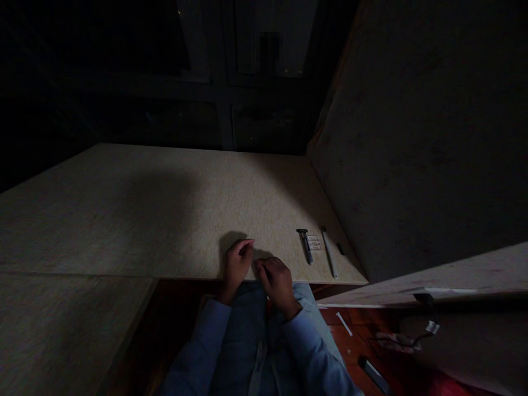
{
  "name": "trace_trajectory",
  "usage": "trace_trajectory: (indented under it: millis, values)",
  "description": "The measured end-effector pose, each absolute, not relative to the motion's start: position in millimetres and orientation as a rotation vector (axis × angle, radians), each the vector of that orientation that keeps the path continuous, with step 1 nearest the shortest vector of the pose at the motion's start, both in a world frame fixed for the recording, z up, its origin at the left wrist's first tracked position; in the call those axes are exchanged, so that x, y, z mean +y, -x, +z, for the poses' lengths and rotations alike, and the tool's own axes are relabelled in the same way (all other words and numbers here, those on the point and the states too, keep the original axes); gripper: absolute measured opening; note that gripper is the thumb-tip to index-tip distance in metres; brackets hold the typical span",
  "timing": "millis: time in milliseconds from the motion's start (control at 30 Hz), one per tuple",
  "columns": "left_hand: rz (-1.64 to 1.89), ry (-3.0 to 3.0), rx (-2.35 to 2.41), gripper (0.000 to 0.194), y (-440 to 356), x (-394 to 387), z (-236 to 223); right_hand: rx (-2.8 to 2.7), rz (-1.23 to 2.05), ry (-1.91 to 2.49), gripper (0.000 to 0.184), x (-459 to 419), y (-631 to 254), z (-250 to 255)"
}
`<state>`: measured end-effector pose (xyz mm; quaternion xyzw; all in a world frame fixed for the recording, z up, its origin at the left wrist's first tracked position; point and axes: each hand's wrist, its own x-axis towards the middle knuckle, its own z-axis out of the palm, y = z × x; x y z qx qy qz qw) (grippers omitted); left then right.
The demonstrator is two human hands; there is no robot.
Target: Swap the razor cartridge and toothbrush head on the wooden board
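My left hand point(238, 262) rests at the front edge of the pale table point(231, 187), its fingers loosely curled with nothing visible in them. Beside it, a small gap to the right, my right hand point(277, 279) is also curled closed over the edge, and no object shows in it. To the right of my hands lies a razor point(306, 247) with a dark head and handle. Small clear packaging point(314, 242) sits against it. Further right are a toothbrush point(329, 254) with a pale handle and dark head, and a small black piece point(340, 249).
A wall point(412, 154) borders the table on the right, and dark window frames point(226, 121) stand behind it. Below, on the reddish floor point(342, 344), lie a white strip point(344, 324) and a dark, light-topped object point(374, 375). A cable with a white tag point(432, 328) hangs nearby.
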<state>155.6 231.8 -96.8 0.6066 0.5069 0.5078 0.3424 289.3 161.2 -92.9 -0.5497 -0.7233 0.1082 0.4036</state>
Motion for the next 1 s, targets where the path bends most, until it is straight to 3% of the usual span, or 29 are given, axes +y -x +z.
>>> trace_trajectory:
  millis: [1000]
  values:
    - [1.393,-1.490,1.308,0.023,-155.8,235.0,-102.1,-1.841,0.162,1.283,0.028,163.7,-289.7,-96.4]
